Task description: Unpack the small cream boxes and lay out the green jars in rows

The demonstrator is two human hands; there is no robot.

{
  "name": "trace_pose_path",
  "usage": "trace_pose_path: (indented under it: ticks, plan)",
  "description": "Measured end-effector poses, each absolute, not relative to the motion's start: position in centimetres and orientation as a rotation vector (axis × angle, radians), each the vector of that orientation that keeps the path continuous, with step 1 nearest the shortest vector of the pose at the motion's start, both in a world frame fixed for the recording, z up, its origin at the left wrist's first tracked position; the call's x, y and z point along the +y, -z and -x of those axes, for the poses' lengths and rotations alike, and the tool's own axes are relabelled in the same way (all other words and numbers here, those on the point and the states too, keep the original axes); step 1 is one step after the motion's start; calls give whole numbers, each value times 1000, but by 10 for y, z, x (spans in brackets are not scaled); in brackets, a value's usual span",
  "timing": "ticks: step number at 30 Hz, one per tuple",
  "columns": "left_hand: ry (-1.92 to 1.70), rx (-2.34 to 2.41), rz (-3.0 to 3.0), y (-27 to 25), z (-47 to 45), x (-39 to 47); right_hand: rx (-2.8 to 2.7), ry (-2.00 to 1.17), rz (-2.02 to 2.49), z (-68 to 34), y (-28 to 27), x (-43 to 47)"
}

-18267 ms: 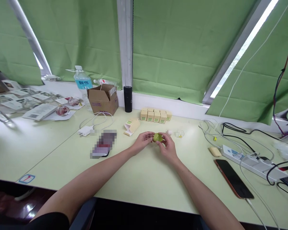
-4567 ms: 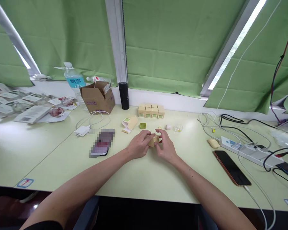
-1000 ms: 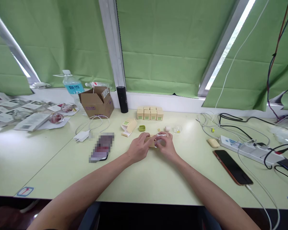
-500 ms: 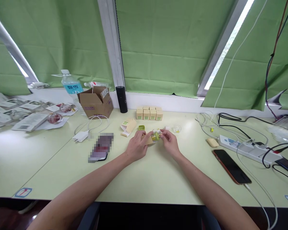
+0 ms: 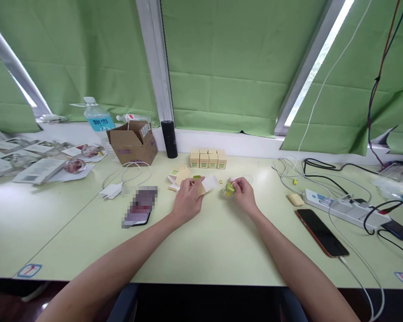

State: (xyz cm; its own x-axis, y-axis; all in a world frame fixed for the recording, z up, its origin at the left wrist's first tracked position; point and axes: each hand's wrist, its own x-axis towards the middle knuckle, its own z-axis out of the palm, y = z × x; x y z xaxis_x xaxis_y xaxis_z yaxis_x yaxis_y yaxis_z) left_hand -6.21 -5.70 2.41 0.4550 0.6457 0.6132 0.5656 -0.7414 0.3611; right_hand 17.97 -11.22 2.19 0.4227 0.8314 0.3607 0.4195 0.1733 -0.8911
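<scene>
My left hand (image 5: 189,199) is closed on an opened paper box (image 5: 208,184), tan outside with a white inside flap spread to the right. My right hand (image 5: 244,195) pinches a small green-and-clear bottle (image 5: 229,189) at its upper right, by what looks like a thin loop, just above the table. Beyond the left fingers is a small green square piece (image 5: 197,177), partly covered. Another opened tan box (image 5: 177,175) lies left of it. A tiny yellow bit (image 5: 220,181) sits between the hands. A clear piece (image 5: 248,179) is partly hidden behind the right hand.
Several small tan boxes (image 5: 208,159) stand in rows at the back beside a black cylinder (image 5: 169,139) and a cardboard carton (image 5: 133,145). Phones lie left (image 5: 141,208) and right (image 5: 322,232). A power strip (image 5: 347,209) and cables occupy the right side.
My right hand has drawn the green-and-clear bottle out of the paper box, to the right. My left hand with the box has shifted slightly left, and the white flap now shows.
</scene>
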Motion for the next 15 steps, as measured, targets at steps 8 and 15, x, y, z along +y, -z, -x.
trace_pose_path:
  ticks: [8, 15]
  plan:
    - [-1256, 976, -2084, -20, 61, -47, -1349, -355, 1545, -183, -22, -115]
    - [-1153, 679, -1492, -19, 59, -41, -1380, -313, 1520, -180, -26, -118]
